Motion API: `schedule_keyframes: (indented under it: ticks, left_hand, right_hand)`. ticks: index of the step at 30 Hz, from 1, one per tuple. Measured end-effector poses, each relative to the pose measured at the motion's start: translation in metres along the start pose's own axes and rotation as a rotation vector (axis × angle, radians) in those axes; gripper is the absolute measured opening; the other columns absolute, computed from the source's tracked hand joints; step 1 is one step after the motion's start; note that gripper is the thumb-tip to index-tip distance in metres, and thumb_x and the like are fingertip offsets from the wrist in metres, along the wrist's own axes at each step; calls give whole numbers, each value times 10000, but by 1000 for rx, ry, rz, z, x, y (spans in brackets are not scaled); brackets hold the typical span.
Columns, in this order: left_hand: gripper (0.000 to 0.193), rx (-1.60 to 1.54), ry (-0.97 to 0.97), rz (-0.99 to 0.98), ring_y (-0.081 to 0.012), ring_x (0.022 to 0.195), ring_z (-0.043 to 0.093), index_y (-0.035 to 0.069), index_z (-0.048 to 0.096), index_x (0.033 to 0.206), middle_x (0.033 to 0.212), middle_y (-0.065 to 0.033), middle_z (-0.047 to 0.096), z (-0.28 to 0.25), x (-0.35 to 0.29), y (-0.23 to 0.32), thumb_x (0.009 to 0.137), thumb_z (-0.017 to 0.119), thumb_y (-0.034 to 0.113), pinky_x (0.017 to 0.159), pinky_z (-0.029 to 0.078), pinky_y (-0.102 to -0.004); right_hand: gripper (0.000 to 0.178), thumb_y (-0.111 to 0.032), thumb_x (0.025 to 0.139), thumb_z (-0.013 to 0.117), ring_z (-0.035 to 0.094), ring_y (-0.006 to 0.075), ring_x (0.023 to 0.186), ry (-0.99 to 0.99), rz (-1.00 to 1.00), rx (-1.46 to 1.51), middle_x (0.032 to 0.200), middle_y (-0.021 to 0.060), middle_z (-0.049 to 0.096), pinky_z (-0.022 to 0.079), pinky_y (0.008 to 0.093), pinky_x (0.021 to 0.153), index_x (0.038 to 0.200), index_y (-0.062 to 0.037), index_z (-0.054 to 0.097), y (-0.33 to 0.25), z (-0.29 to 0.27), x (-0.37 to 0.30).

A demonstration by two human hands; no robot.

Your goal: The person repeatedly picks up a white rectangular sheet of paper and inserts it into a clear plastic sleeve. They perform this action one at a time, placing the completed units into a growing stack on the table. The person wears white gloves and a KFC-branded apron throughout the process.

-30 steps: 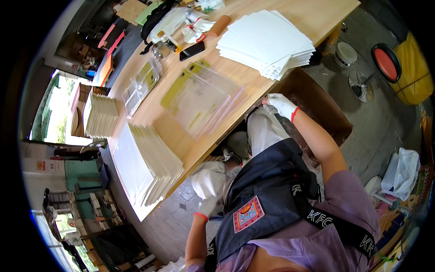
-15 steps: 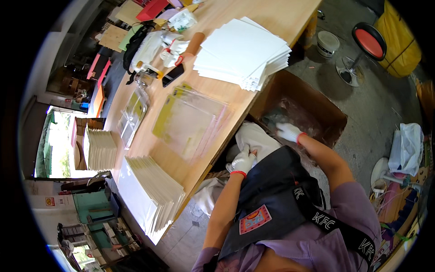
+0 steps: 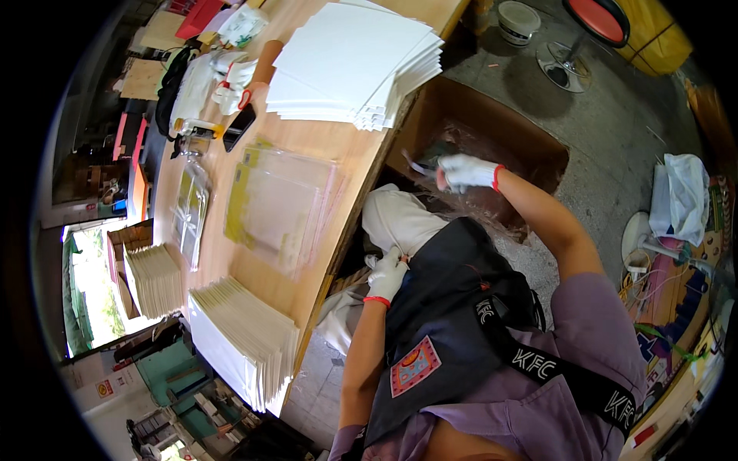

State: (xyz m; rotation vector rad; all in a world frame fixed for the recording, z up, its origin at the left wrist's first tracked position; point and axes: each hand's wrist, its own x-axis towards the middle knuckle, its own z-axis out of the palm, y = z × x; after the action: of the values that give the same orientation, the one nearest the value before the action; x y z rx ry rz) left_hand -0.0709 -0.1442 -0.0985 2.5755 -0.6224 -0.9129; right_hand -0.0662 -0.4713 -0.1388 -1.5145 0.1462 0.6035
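Note:
My right hand (image 3: 467, 173), in a white glove with a red cuff, is over the open cardboard box (image 3: 530, 123) beside the table. Its fingers are pinched together, and a thin, pale translucent strip (image 3: 417, 164) sticks out on their left, slightly blurred. Crumpled clear plastic film (image 3: 492, 157) lies inside the box. My left hand (image 3: 387, 278), gloved the same way, is by my thigh at the apron's edge with its fingers curled in; what they hold, if anything, is hidden. Pale trousers (image 3: 400, 219) show just beyond it.
On the wooden table (image 3: 257, 280) lie a fanned stack of white sheets (image 3: 346, 61), clear plastic sheets with yellow edges (image 3: 284, 200), a black phone (image 3: 239, 127), scissors (image 3: 245, 98) and a stack of white boards (image 3: 242, 338). A red-topped stool (image 3: 596, 19) and a bucket (image 3: 518, 21) stand beyond the box.
My right hand has come up and left from inside the box, its outstretched fingers now closed, with the pale strip showing beside them. My left hand stays by my thigh. The view has shifted.

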Motion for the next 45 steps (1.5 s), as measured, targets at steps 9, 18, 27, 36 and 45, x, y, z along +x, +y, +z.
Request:
schedule_keyframes:
  ticks: [9, 18, 27, 36, 45]
  left_hand:
    - [238, -28, 10, -14, -405, 731, 559, 55, 511, 873, 759, -215, 573, -1, -7, 0, 862, 508, 292, 626, 409, -470]
    - [222, -49, 15, -32, -408, 786, 577, 54, 536, 934, 826, -238, 592, -1, -17, -1, 878, 492, 264, 660, 429, -465]
    - [204, -96, -1, -85, -414, 772, 576, 34, 536, 943, 814, -246, 592, 3, -17, -3, 874, 508, 224, 646, 430, -466]
    - [178, -210, 20, -34, -367, 690, 578, -2, 531, 866, 748, -215, 587, 8, -21, -21, 872, 506, 174, 604, 424, -430]
    - [148, -303, -20, -55, -286, 640, 541, -26, 535, 887, 745, -178, 580, 3, -25, -13, 875, 481, 112, 608, 426, -359]
  right_hand:
    - [112, -83, 802, 531, 577, 112, 626, 129, -25, 110, 753, 21, 617, 480, 259, 551, 885, -55, 600, 46, -18, -15]
    - [481, -192, 697, 647, 589, 275, 974, 286, 92, -728, 1041, 116, 612, 485, 384, 803, 1158, -119, 530, 24, 16, 53]
    - [303, -206, 741, 538, 620, 315, 879, 141, -75, -655, 948, 157, 645, 495, 378, 772, 1008, -131, 659, 103, 59, 129]
    - [390, -406, 775, 545, 644, 286, 799, 65, 509, -587, 855, 163, 649, 501, 396, 639, 996, -97, 630, 60, -47, -23]
    - [88, -48, 757, 514, 529, 96, 580, 289, 208, 387, 682, 17, 547, 419, 243, 494, 829, -51, 565, 172, 36, -46]
